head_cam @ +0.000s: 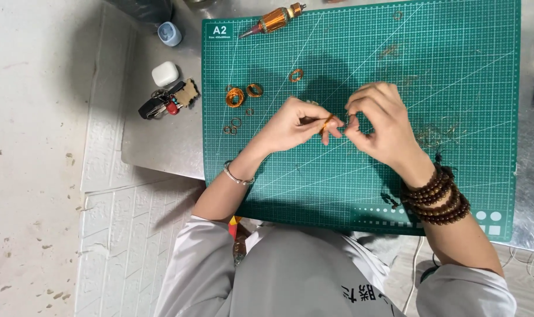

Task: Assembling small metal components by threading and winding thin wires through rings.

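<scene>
A copper wire piece [327,122] sits pinched between both hands above the middle of the green cutting mat [455,47]. The left hand [290,124] has its fingers clamped on one end; the right hand [379,126] closes its fingers on the other, seemingly bending it into a ring. Several finished copper rings [235,97] already lie on the mat to the left, below a wound copper armature [274,19]. Thin loose wire scraps [429,136] lie to the right. Judging by this, several rings are made and one is under way.
</scene>
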